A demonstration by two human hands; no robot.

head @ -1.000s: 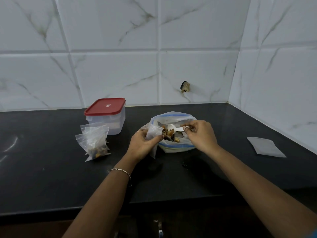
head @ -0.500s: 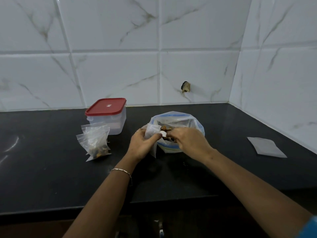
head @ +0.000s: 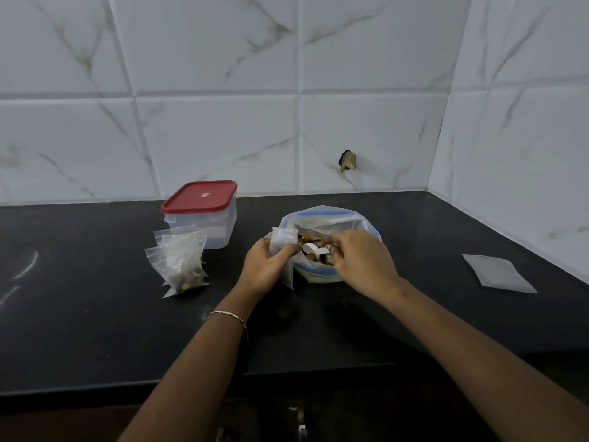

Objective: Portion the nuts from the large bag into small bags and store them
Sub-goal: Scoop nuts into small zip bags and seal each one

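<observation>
- Fingers (head: 291,248) of the left hand (head: 266,269) pinch a small bag (head: 282,238) upright; the right hand (head: 361,263) grips a white scoop (head: 310,249).
- Black table (head: 95,330) — it carries everything.
- Large bag (head: 334,218), open, at the centre, nuts (head: 314,240) inside — the scoop lies over them.
- Red-lidded container (head: 204,218), back left.
- Filled small bags (head: 180,260), just in front of it.
- Flat grey pouch (head: 498,274), far right.

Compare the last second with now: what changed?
The right hand carried the white spoon left to the small bag, then drew it back right into the large bag. The left hand kept holding the small bag; filled bags and red-lidded container stayed put.
</observation>
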